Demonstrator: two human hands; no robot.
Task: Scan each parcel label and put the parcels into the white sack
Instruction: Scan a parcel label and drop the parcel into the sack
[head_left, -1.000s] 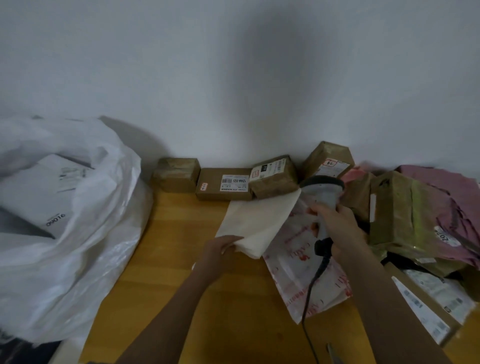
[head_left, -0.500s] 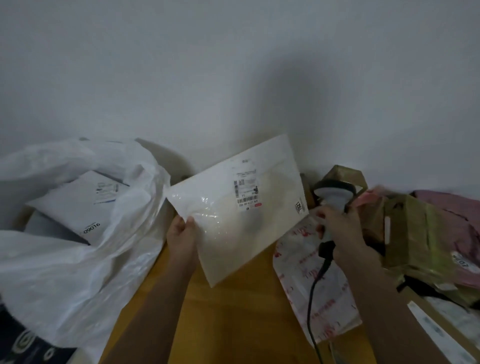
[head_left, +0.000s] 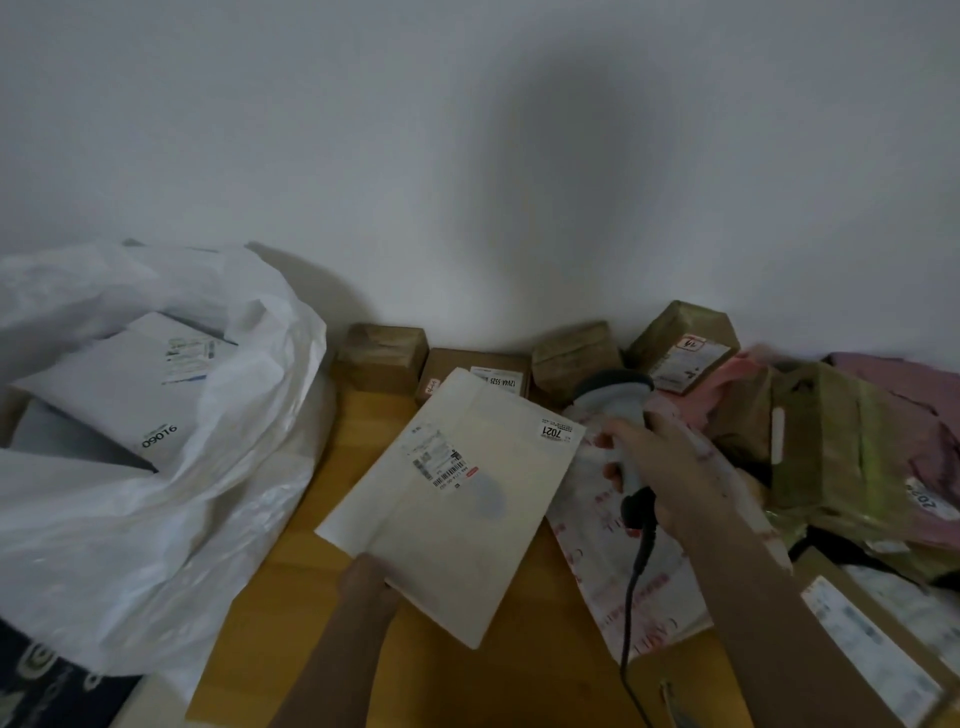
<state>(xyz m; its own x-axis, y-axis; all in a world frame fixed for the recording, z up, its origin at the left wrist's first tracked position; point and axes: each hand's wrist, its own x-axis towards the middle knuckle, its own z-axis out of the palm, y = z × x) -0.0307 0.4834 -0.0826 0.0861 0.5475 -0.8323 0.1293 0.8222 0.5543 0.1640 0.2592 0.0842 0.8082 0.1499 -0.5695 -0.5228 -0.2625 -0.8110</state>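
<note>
You have the cream mailer envelope (head_left: 457, 499) in the centre of the frame, above the wooden tabletop (head_left: 291, 597), with your left hand (head_left: 371, 584) pinching its near lower edge, thumb on top and the fingers hidden beneath, while your right hand (head_left: 670, 473) is wrapped round the grip of the corded barcode scanner (head_left: 615, 395) just beside the envelope's upper right corner. To scan cleanly, tip the scanner head down and left so it faces the shipping label (head_left: 439, 460), and keep the envelope flat and steady; judging by the sheen, a slight tilt may be needed to avoid glare. The envelope lies label-up, its long axis running diagonally from lower left to upper right, with the small 7021 sticker (head_left: 553, 431) at the far right corner and the barcode printed roughly across that axis. Once it reads, the white sack (head_left: 156, 467) waits open at the left of the frame, already holding a white parcel (head_left: 130, 389), so swing the envelope left, short edge first
</note>
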